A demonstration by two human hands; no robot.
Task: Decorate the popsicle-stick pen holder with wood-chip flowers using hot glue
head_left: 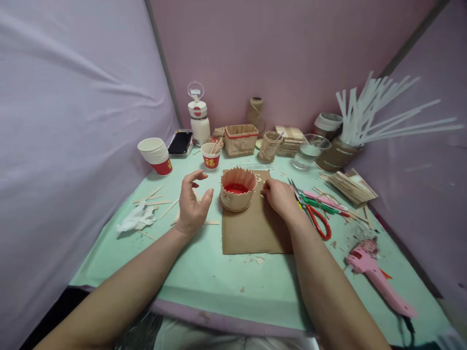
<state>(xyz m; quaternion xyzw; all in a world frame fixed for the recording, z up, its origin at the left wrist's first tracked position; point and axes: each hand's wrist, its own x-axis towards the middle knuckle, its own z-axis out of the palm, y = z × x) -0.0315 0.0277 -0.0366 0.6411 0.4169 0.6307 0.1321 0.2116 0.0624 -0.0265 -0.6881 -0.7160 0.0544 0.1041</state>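
Note:
A round basket point(238, 197) faced with wooden sticks, with a jagged top edge and a red inside bottom, stands upright on a brown cardboard sheet point(251, 233). To its left, my left hand point(194, 204) is held apart from it, thumb and fingers spread and nothing between them. On the other side, my right hand point(280, 197) is low over the right part of the cardboard, its fingers curled together. Whatever those fingers may hold is hidden. Small wood chips point(259, 178) lie on the cardboard between the basket and my right hand.
Red-handled scissors point(318, 221) and pens lie right of my right hand; a pink glue gun point(379, 282) is farther right. Paper cups point(156, 154), a white bottle point(200, 127), a rectangular basket point(241, 141) and a clear water bowl point(308, 153) stand behind. Crumpled tissue point(136, 217) lies left.

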